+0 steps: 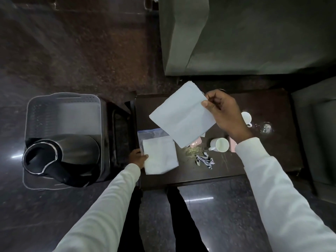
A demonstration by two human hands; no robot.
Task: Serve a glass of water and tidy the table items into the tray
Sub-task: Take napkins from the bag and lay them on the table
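My right hand (224, 113) pinches a folded white paper napkin (181, 113) by its right edge and holds it up above the dark low table (263, 160). My left hand (138, 158) grips the left edge of a stack of white napkins (160, 156) that lies on a clear plastic wrapper (149, 132) at the table's left end. A grey tray (61, 110) stands to the left on a dark stand, with a steel jug (60, 159) in its near part. Two white cups (219, 144) (246, 118) and a clear glass (266, 127) stand on the table.
Torn striped sachets (204, 160) and a small heap of greenish crumbs (194, 150) lie near the table's middle. Pink items (196, 142) peek out beneath the raised napkin and my right wrist. A grey sofa (245, 33) stands behind the table. My dark-trousered legs are below the table edge.
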